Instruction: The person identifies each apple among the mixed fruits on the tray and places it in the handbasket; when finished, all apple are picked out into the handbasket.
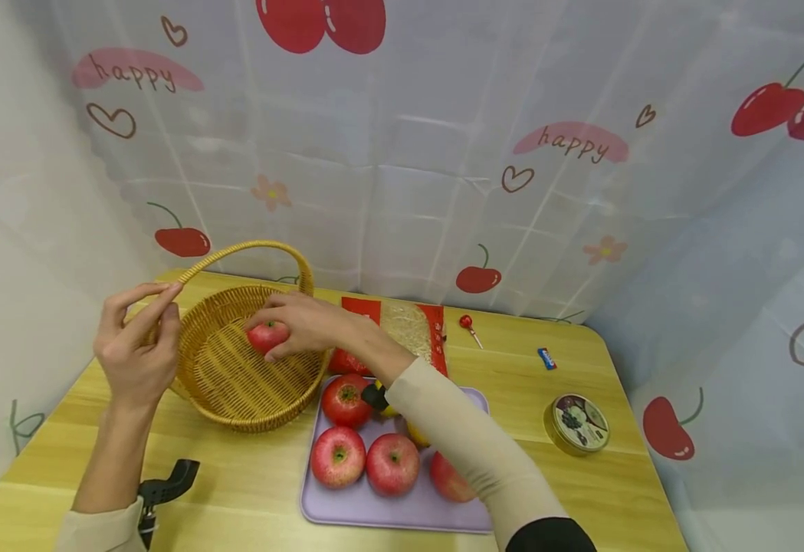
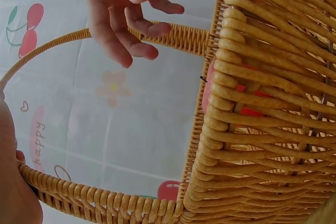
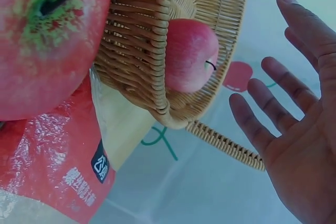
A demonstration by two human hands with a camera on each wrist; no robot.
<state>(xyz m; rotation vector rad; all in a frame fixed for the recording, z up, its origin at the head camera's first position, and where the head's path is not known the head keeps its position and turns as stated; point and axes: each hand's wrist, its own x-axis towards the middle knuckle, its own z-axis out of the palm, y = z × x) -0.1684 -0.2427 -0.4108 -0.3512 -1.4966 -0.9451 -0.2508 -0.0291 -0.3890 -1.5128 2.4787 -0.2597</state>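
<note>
My left hand (image 1: 136,345) holds the handle (image 1: 257,245) of a yellow wicker basket (image 1: 236,383) at the table's left. Over the basket's inside is my right hand (image 1: 312,322), overlapping a red apple (image 1: 267,336) in the head view. In the right wrist view that apple (image 3: 189,56) sits inside the woven wall, and the right hand (image 3: 302,114) is apart from it with fingers spread. From the left wrist, the right hand (image 2: 126,19) shows loosely bent fingers with nothing between them, while the left hand (image 2: 13,177) lies against the handle.
Right of the basket, a lilac tray (image 1: 395,521) bears several red apples and some yellow fruit partly hidden by my right forearm. Behind it lies a red food packet (image 1: 436,330). Farther right are a lollipop (image 1: 467,322), a small blue wrapped sweet (image 1: 546,359) and a round tin (image 1: 584,422).
</note>
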